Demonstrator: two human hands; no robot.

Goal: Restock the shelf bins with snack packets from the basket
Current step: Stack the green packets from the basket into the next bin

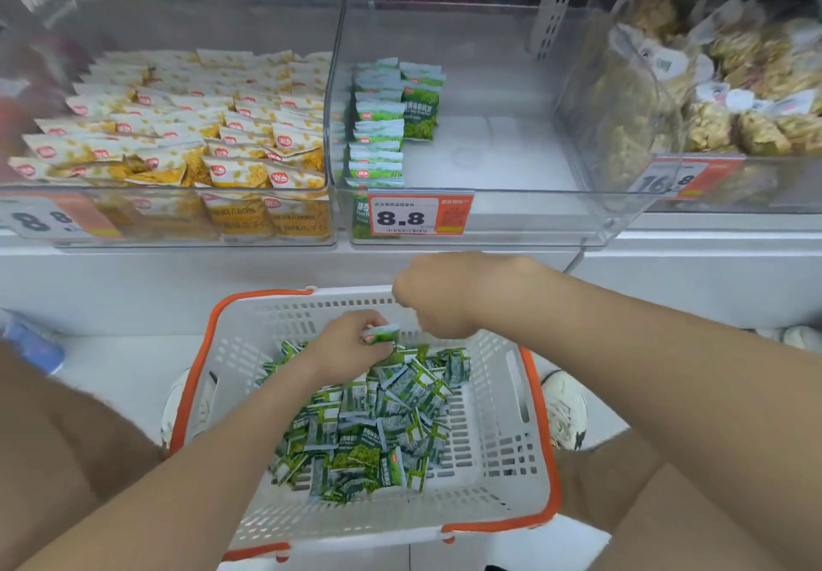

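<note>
The left hand reaches down into the white basket, which has an orange rim and sits on the floor below the shelf. Its fingers are curled and, with the thumb, pinch one small green packet by its edges, holding it just above the heap. The heap of green snack packets lies loose across the basket's bottom, some face up and some showing their barcodes.

The right hand hangs over the basket's far rim, palm down, just beside the left hand but higher. Its fingers are bent in tightly toward the palm; whether they enclose a packet cannot be told, since the back of the hand hides the inside.

On the shelf above stands the clear middle bin, with a price tag reading 8.8 on its front wall. Inside, a row of stocked green packets stands upright against its left wall, with one more packet just to their right; the remainder of the bin floor is bare white. To its left, touching it, the left bin is packed with yellow-and-white packets. To the right, another clear bin holds clear bags of brownish snacks.

A white shoe shows beside the basket's right wall.
</note>
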